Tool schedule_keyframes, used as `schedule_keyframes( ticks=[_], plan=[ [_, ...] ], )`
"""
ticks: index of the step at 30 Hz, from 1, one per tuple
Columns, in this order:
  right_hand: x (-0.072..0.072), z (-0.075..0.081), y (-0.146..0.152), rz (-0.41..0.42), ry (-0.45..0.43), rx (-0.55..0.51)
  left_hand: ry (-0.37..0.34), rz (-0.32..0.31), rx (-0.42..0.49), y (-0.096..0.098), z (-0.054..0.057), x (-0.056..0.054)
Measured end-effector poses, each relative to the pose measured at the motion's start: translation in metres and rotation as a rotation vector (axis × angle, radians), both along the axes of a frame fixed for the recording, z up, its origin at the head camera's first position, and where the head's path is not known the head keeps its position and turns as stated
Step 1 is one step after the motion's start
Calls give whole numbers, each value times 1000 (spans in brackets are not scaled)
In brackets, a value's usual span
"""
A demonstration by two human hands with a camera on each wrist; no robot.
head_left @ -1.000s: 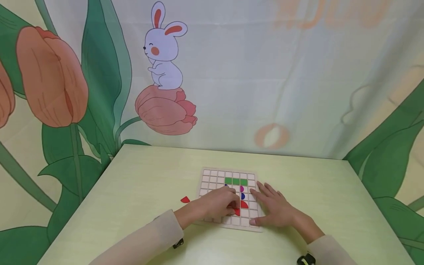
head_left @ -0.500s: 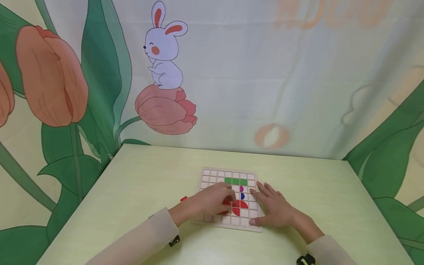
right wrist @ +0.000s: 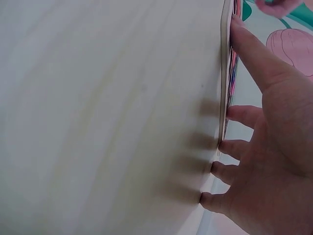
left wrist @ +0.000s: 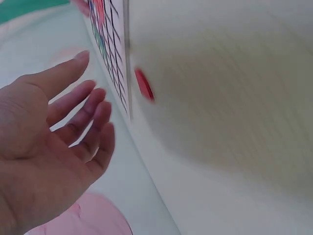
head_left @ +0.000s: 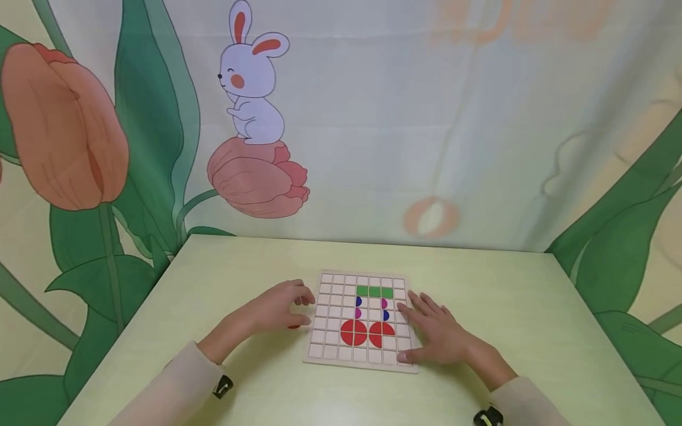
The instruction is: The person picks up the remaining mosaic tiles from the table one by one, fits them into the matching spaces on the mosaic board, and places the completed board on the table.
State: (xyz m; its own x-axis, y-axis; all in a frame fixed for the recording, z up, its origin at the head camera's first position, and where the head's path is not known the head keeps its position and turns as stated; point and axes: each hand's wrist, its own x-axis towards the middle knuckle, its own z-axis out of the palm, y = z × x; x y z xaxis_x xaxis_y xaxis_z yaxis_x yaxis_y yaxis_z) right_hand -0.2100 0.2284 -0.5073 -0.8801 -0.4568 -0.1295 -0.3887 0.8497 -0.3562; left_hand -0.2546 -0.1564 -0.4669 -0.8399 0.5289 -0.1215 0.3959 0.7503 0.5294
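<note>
A wooden grid board (head_left: pixel 330 354) lies on the table with pale square cells. Green squares (head_left: pixel 375 291) form a row near its top. Below them are blue half-circles (head_left: pixel 386 315) and magenta half-circles (head_left: pixel 384 303). Red quarter-circle pieces make a full disc (head_left: pixel 354 332) on the left and three quarters of a disc (head_left: pixel 381 332) on the right. My left hand (head_left: pixel 277 306) hovers left of the board, fingers loosely bent and holding nothing. A loose red piece (left wrist: pixel 145 84) lies on the table near it, mostly hidden in the head view. My right hand (head_left: pixel 442 332) rests with spread fingers on the board's right edge.
The pale yellow table (head_left: pixel 240 260) extends around the board on all sides. Behind it hangs a cloth (head_left: pixel 367 118) printed with tulips and a white rabbit. Black straps (head_left: pixel 222 386) show at both sleeves.
My left hand has moved off the board, leftward to beside the loose red piece, uncovering the left red disc. The right hand stays at the board's edge. The head view has shifted slightly.
</note>
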Motion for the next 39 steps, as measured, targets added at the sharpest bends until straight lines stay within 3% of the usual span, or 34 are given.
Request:
schedule_keyframes(
  ticks=[5,9,17,27,39],
  plan=[
    [-1,3,0,-1,3,8,-18,62,-30,-28,0,2],
    [0,3,1,-13,-3,5,-16,34,-8,-36,-7,4],
    [1,3,-1,-4,-7,-7,29,-25,37,-39,-25,4],
    [0,3,1,-10,-4,7,58,-45,81,-36,-29,7],
    [0,2,0,-8,-5,-10,18,-80,89,-41,-29,8]
  ],
)
